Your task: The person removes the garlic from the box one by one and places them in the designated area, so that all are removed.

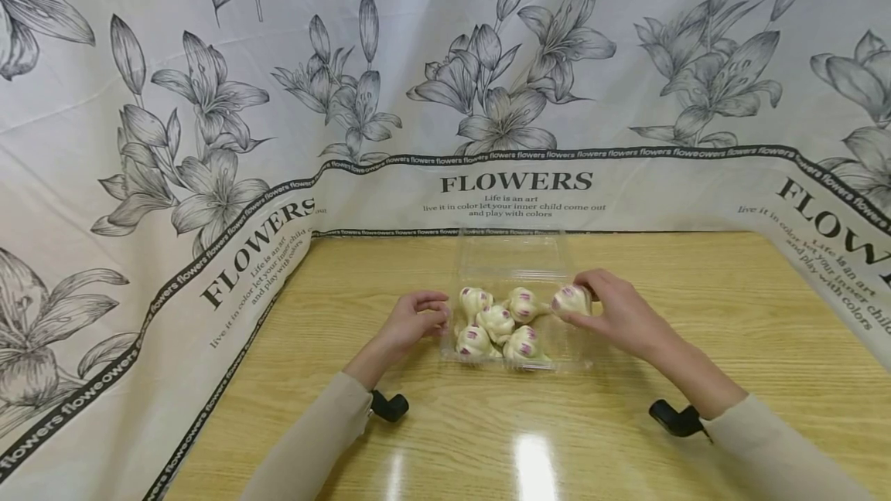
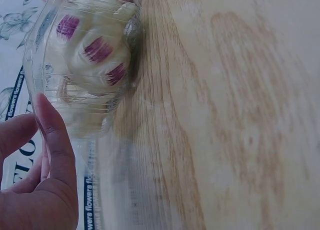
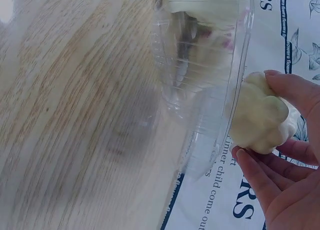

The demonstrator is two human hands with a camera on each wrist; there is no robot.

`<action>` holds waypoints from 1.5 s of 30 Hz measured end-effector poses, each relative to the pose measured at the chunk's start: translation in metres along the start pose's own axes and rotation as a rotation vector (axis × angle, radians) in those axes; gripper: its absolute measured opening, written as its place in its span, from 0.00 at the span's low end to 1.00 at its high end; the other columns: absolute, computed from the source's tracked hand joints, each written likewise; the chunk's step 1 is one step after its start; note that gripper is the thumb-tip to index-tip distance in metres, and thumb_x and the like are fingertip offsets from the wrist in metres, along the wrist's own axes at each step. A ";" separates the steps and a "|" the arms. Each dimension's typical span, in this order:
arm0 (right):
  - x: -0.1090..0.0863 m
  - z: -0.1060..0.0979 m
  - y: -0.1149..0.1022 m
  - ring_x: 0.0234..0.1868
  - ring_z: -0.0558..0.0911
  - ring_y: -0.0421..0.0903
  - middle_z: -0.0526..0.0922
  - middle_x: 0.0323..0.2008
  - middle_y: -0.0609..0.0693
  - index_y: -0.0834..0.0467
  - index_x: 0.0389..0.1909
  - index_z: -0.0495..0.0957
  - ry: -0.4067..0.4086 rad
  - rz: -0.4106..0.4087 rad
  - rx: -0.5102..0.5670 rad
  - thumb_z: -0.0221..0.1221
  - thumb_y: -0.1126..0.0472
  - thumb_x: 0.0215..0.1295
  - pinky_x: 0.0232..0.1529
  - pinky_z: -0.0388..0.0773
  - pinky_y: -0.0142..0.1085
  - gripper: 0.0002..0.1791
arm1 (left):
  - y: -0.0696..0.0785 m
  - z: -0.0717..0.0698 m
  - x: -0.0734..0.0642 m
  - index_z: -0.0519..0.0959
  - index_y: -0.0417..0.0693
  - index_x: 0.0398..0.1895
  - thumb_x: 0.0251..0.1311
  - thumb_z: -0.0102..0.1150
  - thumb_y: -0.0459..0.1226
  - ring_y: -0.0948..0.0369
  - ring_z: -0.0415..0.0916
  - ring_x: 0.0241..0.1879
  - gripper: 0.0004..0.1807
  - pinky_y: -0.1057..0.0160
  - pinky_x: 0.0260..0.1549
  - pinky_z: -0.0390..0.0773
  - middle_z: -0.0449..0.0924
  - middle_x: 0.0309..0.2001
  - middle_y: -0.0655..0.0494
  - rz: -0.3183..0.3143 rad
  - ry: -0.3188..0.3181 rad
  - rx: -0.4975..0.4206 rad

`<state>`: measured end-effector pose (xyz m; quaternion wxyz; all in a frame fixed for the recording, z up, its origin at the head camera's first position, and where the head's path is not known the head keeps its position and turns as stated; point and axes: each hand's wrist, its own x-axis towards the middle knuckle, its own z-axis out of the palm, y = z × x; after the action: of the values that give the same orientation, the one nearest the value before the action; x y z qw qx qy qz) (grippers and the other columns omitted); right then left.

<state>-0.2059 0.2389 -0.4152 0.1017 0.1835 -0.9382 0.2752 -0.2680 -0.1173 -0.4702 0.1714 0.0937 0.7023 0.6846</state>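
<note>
A clear plastic clamshell box point(image 1: 574, 348) stands on the table with its lid point(image 1: 511, 253) raised at the back. Inside lie several cream garlic bulbs point(image 1: 496, 323) with purple streaks. At the box's left side, the thumb and index finger of my left hand point(image 1: 409, 322) pinch the rim point(image 2: 35, 65). My right hand point(image 1: 626, 315) grips another garlic bulb point(image 3: 260, 115) between thumb and fingers, over the right side of the box. In the right wrist view that bulb's plain, lobed underside shows beside the box rim.
The wood-grain table point(image 1: 445, 424) extends around the box. Behind and along both sides hangs a white flower-printed cloth point(image 1: 515, 192), close behind the lid. Black wrist mounts point(image 1: 390, 406) stick out at both sleeves.
</note>
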 end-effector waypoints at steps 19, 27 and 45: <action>-0.010 -0.018 0.016 0.44 0.84 0.52 0.84 0.43 0.56 0.68 0.55 0.78 -0.056 0.066 0.107 0.73 0.51 0.63 0.46 0.85 0.51 0.29 | 0.001 0.001 -0.002 0.71 0.29 0.66 0.70 0.57 0.25 0.59 0.82 0.32 0.22 0.61 0.37 0.87 0.79 0.41 0.49 -0.002 0.004 -0.004; -0.012 -0.022 0.019 0.45 0.84 0.55 0.84 0.44 0.57 0.69 0.57 0.78 -0.068 0.111 0.114 0.72 0.50 0.63 0.44 0.86 0.48 0.31 | 0.000 0.001 -0.002 0.71 0.29 0.66 0.70 0.56 0.25 0.59 0.81 0.32 0.22 0.61 0.36 0.87 0.79 0.40 0.49 0.000 0.005 -0.005; -0.011 -0.023 0.023 0.43 0.85 0.53 0.83 0.45 0.61 0.70 0.58 0.76 -0.090 0.138 0.152 0.71 0.51 0.64 0.37 0.86 0.35 0.32 | 0.001 0.000 -0.002 0.70 0.29 0.67 0.71 0.56 0.26 0.59 0.81 0.32 0.23 0.61 0.37 0.87 0.79 0.42 0.49 -0.003 0.004 0.000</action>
<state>-0.2035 0.2733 -0.4103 0.0260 0.1381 -0.9286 0.3435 -0.2663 -0.1181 -0.4692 0.1710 0.0916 0.7027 0.6846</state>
